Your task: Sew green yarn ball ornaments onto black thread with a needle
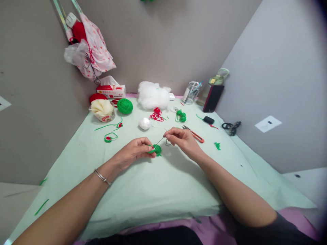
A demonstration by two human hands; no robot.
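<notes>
My left hand [139, 149] is closed on a small crochet piece [151, 150] in green, white and red. Against it lies a rounded green crochet piece [157, 148]; whether the two are joined, I cannot tell. A dark thread [160, 140] runs taut from these pieces up to my right hand [178, 137], whose thumb and fingers pinch it. Whether a needle is also between those fingers is too small to make out. Orange-handled thread snips [195, 134] lie just beyond my right hand. A ball of white yarn [144, 124] sits beyond my left hand.
Farther back are white stuffing [154, 95], a green yarn ball [125, 106], a tub [102, 110], a tissue box [111, 91], a glass jar [191, 93] and a leaning phone [214, 98]. Small crochet pieces [108, 139] and tangled red yarn [156, 115] lie about the green-covered table [153, 190].
</notes>
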